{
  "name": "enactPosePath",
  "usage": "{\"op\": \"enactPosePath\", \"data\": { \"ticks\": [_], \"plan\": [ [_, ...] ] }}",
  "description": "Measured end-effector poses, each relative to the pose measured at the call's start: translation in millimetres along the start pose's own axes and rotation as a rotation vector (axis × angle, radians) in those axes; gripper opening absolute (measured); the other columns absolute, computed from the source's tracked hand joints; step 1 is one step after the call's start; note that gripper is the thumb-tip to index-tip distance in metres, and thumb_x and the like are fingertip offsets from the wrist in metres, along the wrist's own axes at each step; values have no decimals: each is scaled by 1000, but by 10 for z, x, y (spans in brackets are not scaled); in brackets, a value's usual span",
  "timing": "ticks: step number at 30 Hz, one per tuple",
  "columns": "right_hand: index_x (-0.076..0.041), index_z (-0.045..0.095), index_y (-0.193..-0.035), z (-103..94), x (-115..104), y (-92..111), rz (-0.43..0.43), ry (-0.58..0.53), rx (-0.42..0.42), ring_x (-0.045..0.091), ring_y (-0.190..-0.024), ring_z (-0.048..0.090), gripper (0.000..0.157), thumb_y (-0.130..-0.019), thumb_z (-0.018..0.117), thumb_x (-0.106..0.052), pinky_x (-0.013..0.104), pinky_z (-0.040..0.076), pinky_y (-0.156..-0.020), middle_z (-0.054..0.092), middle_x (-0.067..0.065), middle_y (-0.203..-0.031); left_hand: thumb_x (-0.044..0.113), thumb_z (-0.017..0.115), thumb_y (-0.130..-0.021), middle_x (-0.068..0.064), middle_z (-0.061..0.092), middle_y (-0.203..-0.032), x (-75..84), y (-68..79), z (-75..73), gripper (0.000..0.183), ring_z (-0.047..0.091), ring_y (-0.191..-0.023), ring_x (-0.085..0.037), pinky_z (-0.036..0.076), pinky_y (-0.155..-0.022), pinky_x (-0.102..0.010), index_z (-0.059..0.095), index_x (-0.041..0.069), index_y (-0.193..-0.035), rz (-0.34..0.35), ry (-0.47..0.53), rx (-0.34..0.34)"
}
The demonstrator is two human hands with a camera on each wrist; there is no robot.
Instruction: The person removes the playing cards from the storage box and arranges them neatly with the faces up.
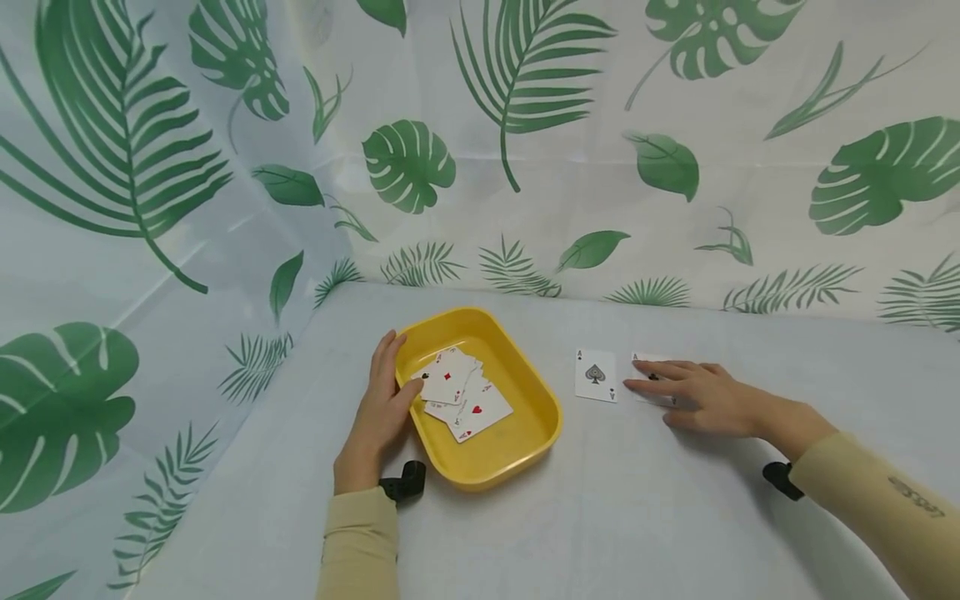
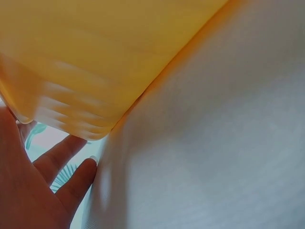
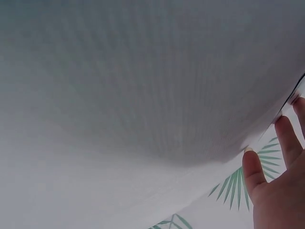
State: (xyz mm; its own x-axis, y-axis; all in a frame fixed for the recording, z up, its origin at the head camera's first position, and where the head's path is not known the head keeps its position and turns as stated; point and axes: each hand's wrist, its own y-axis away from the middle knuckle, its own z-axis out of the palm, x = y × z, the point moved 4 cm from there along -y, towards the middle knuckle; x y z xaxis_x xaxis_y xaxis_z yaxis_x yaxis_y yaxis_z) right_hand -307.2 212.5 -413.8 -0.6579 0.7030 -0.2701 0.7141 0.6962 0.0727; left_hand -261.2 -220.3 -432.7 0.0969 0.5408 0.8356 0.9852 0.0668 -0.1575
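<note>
A yellow plastic tray (image 1: 531, 392) sits on the table, with several playing cards in a loose pile inside. The ace of diamonds (image 1: 447, 375) overlaps the pile at its upper left, and the ace of hearts (image 1: 480, 412) lies lower right. My left hand (image 1: 382, 408) holds the tray's left side, thumb over the rim and fingers along the outer wall. Right of the tray, the ace of spades (image 1: 596, 375) lies face up. Beside it is another ace (image 1: 643, 358), partly hidden under my right hand (image 1: 712, 400), whose extended fingers rest on it.
A white cloth (image 1: 600, 517) covers the table. Behind and to the left hangs a white curtain (image 1: 540, 208) printed with green leaves, meeting the table's far edge. A black wrist camera (image 1: 405, 482) sits on the left wrist close to the tray.
</note>
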Motion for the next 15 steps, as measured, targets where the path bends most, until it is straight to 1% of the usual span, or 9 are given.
{"op": "enactPosePath", "data": {
  "ticks": [8, 11, 15],
  "plan": [
    [-24, 57, -146, -14, -78, -2, 3, 9, -22, 43, -139, 36, 57, -90, 67, -20, 74, 27, -98, 43, 11, -156, 19, 53, -93, 3, 8, -168, -22, -5, -31, 73, 17, -151, -22, 20, -120, -49, 24, 19, -160, -5, 0, 15],
    [-24, 58, -145, -23, -86, -1, -9, 36, -10, 42, -139, 38, 56, -91, 68, -22, 72, 29, -97, 45, 10, -154, 19, 53, -94, 1, 8, -168, -20, -9, -24, 73, 17, -151, -23, 19, -120, -49, 24, 18, -160, -1, 2, 17],
    [-24, 59, -144, -59, -97, 15, -42, 75, 31, 41, -137, 40, 55, -90, 69, -24, 69, 32, -94, 47, 10, -152, 19, 53, -94, 2, 8, -168, 2, -7, -3, 73, 18, -151, -22, 19, -120, -48, 24, 18, -160, -5, 3, 10]
  ]
}}
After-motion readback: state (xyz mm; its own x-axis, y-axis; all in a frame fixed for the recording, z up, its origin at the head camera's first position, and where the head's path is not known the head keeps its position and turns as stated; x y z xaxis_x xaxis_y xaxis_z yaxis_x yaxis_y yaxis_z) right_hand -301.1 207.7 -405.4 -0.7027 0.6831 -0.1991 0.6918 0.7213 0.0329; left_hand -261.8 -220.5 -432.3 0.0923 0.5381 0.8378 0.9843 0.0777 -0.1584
